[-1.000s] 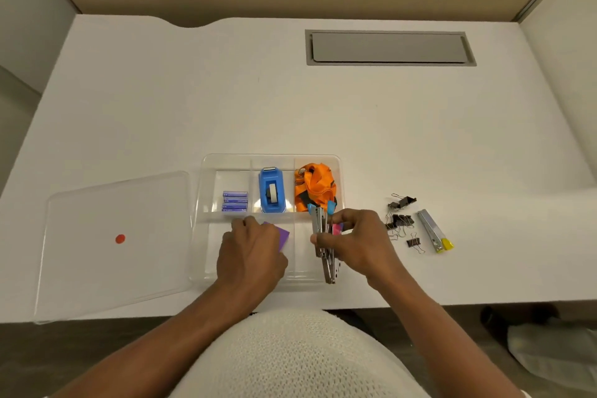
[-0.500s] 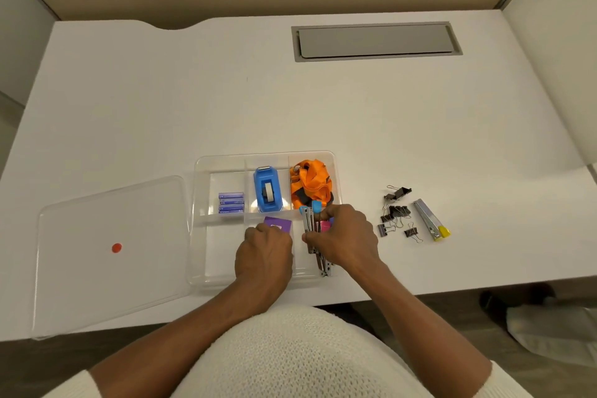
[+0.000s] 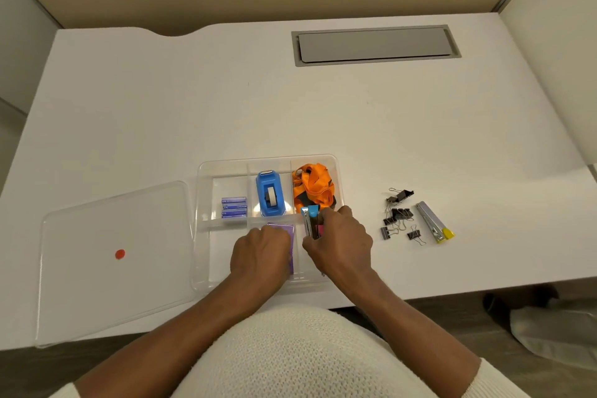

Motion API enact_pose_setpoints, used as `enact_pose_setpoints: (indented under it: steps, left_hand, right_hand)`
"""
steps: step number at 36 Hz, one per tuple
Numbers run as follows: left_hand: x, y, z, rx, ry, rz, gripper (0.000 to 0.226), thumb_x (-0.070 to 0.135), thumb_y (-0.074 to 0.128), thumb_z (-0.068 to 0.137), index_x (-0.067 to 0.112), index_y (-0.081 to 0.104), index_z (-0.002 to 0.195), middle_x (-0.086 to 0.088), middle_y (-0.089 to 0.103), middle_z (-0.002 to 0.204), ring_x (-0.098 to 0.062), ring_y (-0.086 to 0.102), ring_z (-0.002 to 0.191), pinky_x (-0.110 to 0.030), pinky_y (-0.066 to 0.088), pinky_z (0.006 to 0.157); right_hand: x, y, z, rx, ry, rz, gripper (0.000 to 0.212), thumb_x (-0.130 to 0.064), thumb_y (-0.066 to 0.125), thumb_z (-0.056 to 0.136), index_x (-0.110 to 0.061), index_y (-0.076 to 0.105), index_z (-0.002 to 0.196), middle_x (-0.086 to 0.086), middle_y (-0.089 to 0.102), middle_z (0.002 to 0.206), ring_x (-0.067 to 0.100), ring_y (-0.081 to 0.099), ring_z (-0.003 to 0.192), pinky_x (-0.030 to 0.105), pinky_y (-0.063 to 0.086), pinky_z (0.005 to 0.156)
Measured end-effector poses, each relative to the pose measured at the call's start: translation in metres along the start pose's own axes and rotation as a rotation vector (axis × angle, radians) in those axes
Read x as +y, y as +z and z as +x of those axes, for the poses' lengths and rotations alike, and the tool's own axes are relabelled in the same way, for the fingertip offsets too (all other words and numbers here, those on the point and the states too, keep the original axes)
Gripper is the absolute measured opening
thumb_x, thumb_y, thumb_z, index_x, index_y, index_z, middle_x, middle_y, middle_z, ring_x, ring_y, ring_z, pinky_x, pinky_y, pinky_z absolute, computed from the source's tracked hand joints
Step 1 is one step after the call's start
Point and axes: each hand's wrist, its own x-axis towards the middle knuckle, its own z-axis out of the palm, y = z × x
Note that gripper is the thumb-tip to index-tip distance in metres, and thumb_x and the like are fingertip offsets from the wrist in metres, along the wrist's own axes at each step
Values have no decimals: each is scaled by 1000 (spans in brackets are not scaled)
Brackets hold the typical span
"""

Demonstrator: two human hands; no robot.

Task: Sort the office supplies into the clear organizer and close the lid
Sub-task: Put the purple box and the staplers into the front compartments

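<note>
Clamping blue-tipped staplers (image 3: 310, 222), right hand (image 3: 339, 244) fills clear organizer (image 3: 203, 236); left hand (image 3: 260, 252) presses purple pad (image 3: 284, 231).

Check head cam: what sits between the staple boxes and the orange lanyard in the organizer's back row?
Head view: the blue tape dispenser, in the middle compartment between the staple boxes and orange lanyard.

Clear organizer (image 3: 203, 203) sits open at the near desk edge, split into compartments. Far row: purple staple boxes (image 3: 234, 207) stacked in the left cell, blue tape dispenser (image 3: 270, 194) in the middle, orange lanyard (image 3: 312, 187) bunched in the right. Near row: purple pad (image 3: 284, 231) lying flat; staplers (image 3: 311, 221) with blue and pink ends in the near right cell. Clear lid (image 3: 106, 255) with 1 red dot lies flat to the left. Black binder clips (image 3: 399, 216) lie scattered to the right, a yellow-tipped metal stapler (image 3: 434, 226) just beyond them.
</note>
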Motion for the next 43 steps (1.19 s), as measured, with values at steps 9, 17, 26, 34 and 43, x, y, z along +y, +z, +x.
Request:
enact_pose_setpoints:
  steps: [9, 17, 26, 34, 43]
  left_hand:
    - [-6, 6, -1, 169, 234, 123, 58, 25, 70, 95, 11, 44, 144, -13, 49, 146, -28, 54, 127, -36, 54, 94]
    - [-10, 1, 1, 129, 240, 145, 62, 34, 76, 89, 11, 50, 140, -14, 46, 149, -30, 58, 123, -37, 55, 89]
    - [-15, 3, 4, 113, 254, 145, 62, 40, 73, 91, 13, 49, 142, -12, 49, 148, -29, 57, 126, -37, 54, 94]
    - [-16, 3, 5, 102, 248, 127, 59, 40, 73, 91, 12, 53, 139, -13, 55, 141, -29, 61, 119, -38, 54, 92]
    - [-15, 2, 8, 105, 250, 131, 64, 41, 75, 90, 11, 52, 142, -15, 51, 147, -31, 61, 121, -40, 53, 96]
  right_hand:
    - [1, 10, -1, 45, -18, -15, 70, -43, 75, 84, -27, 39, 141, 8, 56, 120, 28, 63, 105, 38, 53, 77]
    - [-4, 25, -4, 11, -45, -162, 63, -35, 72, 86, -20, 41, 138, 14, 48, 139, 30, 58, 114, 37, 53, 75]
    - [-6, 28, -2, -57, -51, -186, 60, -41, 70, 88, -21, 42, 138, 12, 53, 136, 30, 63, 110, 37, 53, 76]
    - [-8, 28, -2, -116, -56, -246, 66, -34, 71, 88, -19, 38, 144, 9, 63, 119, 27, 69, 96, 32, 48, 69]
    - [-4, 33, -2, -135, -84, -275, 72, -28, 77, 87, -15, 37, 146, 14, 58, 131, 27, 69, 98, 33, 56, 76]
